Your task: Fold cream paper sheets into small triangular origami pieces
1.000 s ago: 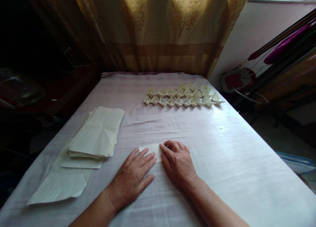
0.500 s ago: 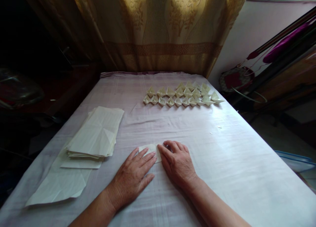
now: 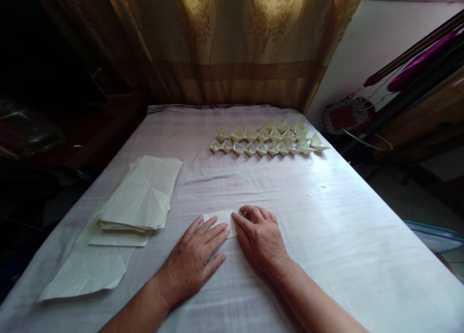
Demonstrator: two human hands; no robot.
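A small folded piece of cream paper [image 3: 224,219] lies on the pale tablecloth [image 3: 326,236] near the front edge. My left hand [image 3: 194,260] rests flat on the paper's left part, fingers stretched out. My right hand [image 3: 261,238] covers its right part, fingers curled and pressing down on the fold. Most of the paper is hidden under both hands. Neither hand lifts anything.
A stack of cream paper sheets [image 3: 143,195] lies at the left, over a larger loose sheet [image 3: 85,270]. Several folded paper boats [image 3: 268,138] stand in two rows at the far right. A gold curtain [image 3: 235,43] hangs behind. Dark clutter flanks both sides.
Almost nothing: my right hand's fingers have shifted very slightly along the paper. The left hand and the paper stay where they were.
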